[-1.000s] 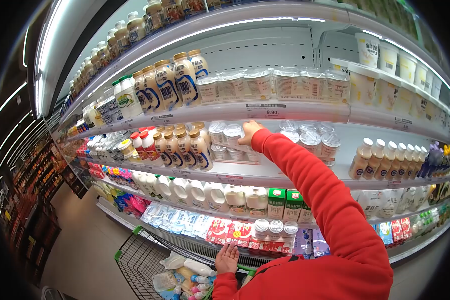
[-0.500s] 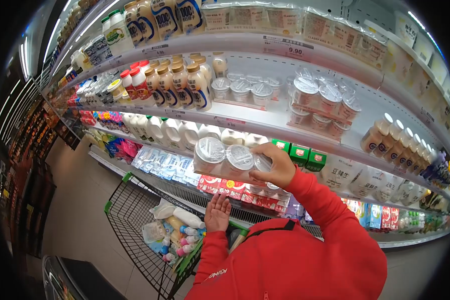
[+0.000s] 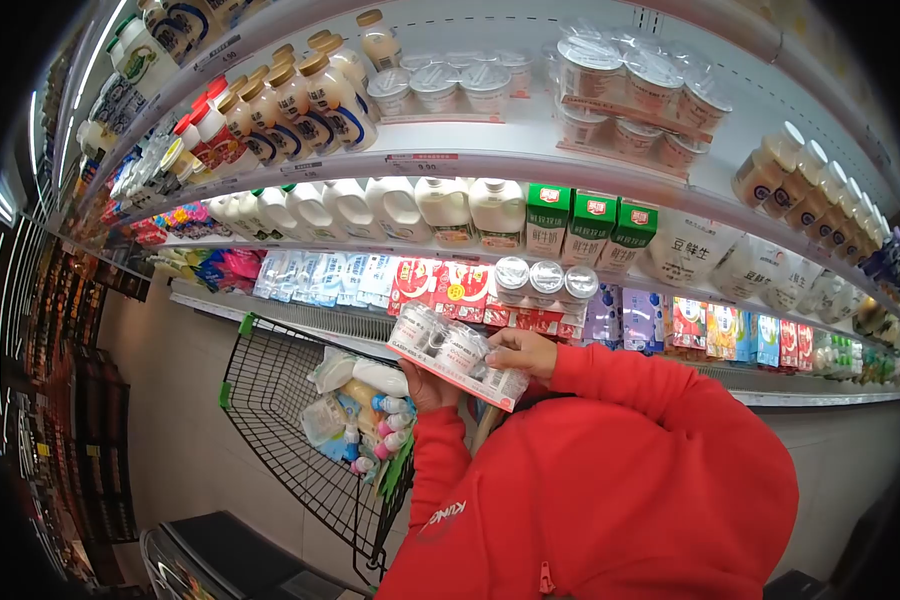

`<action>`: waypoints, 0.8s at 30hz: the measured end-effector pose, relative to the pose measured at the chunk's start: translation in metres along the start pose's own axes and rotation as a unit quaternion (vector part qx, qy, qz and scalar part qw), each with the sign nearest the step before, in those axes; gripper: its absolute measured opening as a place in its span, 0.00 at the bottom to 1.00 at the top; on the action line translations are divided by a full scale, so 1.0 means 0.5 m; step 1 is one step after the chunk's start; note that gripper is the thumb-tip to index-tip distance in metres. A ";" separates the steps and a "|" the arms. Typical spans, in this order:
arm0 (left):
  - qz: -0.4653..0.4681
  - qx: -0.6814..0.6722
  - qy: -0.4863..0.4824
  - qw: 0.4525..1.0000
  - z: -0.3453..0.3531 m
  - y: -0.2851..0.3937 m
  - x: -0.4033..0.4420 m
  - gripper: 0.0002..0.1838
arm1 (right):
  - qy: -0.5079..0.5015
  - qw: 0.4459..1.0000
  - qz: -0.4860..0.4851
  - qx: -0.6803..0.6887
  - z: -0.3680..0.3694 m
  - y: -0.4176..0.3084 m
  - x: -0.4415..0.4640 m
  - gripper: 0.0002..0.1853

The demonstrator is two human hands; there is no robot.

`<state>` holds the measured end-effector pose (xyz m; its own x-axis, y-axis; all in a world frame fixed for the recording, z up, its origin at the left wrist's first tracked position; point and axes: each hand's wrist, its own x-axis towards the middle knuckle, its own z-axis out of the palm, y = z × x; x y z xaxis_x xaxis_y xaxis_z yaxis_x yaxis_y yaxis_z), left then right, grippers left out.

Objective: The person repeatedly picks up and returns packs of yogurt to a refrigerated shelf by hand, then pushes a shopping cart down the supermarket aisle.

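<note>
A pack of yogurt cups (image 3: 457, 352) in a clear wrap with a pinkish label strip is tilted in front of my chest. My right hand (image 3: 526, 354) grips its right end, thumb on top of the wrap. Under the pack's left part is my left hand (image 3: 431, 390), its fingers partly hidden behind the pack, supporting it from below. Similar yogurt packs (image 3: 630, 85) are stacked on the shelf above, with another row (image 3: 440, 88) farther left.
A black wire shopping cart (image 3: 280, 400) with green corners stands to my left, holding bottles and bagged goods (image 3: 365, 410). Ahead are shelves with milk jugs (image 3: 390, 208), green-topped cartons (image 3: 590, 225) and a red carton stack (image 3: 440, 285). A dark object (image 3: 220, 560) sits at lower left.
My right hand has brought the yogurt pack down and closer to my body, tipping its label side up. My left hand, empty before, has come up under it. The view has tilted downward.
</note>
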<state>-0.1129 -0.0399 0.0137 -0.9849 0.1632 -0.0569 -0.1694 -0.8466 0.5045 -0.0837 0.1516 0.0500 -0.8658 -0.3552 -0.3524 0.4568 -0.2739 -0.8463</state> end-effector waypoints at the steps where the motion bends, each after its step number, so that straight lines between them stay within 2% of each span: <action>1: 0.001 -0.005 -0.011 1.000 0.004 0.002 -0.001 0.44 | -0.005 1.000 -0.004 0.005 0.002 0.002 0.000 0.21; 4: 0.007 -0.048 0.004 0.999 -0.008 0.000 0.000 0.41 | 0.006 1.000 -0.026 -0.006 0.010 -0.005 -0.005 0.21; 7: 0.005 -0.058 -0.015 0.998 -0.005 0.002 0.001 0.41 | 0.013 0.999 -0.036 -0.016 0.010 0.001 -0.003 0.21; 13: 0.005 -0.045 0.019 0.999 -0.006 0.002 -0.004 0.41 | 0.016 0.998 -0.050 -0.027 0.008 0.000 -0.001 0.20; 17: -0.006 -0.013 -0.016 1.000 -0.014 0.000 -0.003 0.45 | 0.007 0.997 -0.068 -0.021 0.004 0.004 -0.004 0.20; 24: -0.032 -0.032 -0.035 0.998 -0.010 0.000 -0.005 0.44 | 0.048 0.993 -0.091 -0.064 0.010 -0.005 -0.014 0.21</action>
<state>-0.1108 -0.0429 0.0093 -0.9676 0.2514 -0.0249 -0.2358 -0.8634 0.4460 -0.0778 0.1504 0.0567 -0.9497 -0.2214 -0.2213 0.2677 -0.2078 -0.9408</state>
